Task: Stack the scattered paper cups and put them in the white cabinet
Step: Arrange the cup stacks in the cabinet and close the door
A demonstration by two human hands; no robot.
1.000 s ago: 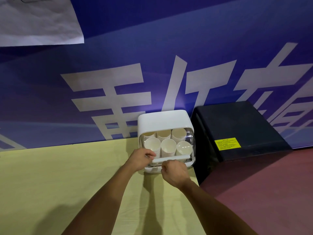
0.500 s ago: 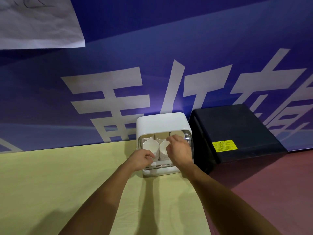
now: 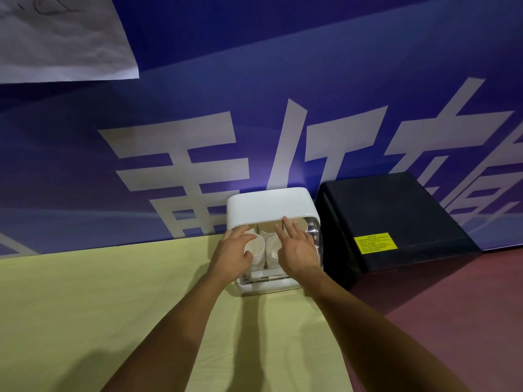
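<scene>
The white cabinet [image 3: 268, 205] stands at the table's back edge against the blue wall. Its clear curved door [image 3: 314, 239] is down, with the white handle bar [image 3: 266, 275] at the bottom. Behind the door lie several stacks of white paper cups [image 3: 259, 247], mouths facing me. My left hand [image 3: 233, 254] rests on the left of the door with its fingers spread and the thumb over a cup rim. Fingers straight, my right hand [image 3: 297, 248] lies flat on the door's right half, fingertips near the top edge. Both hands hide part of the cups.
A black box [image 3: 396, 222] with a yellow label [image 3: 375, 242] stands right beside the cabinet. The yellow-green tabletop [image 3: 85, 306] spreads out to the left and front. On the right it gives way to a reddish surface [image 3: 452, 301]. A white paper sheet [image 3: 56, 38] hangs on the wall.
Both hands left the handle bar at the cabinet's bottom and moved up onto the clear door, the right hand first, then the left. The door stays down.
</scene>
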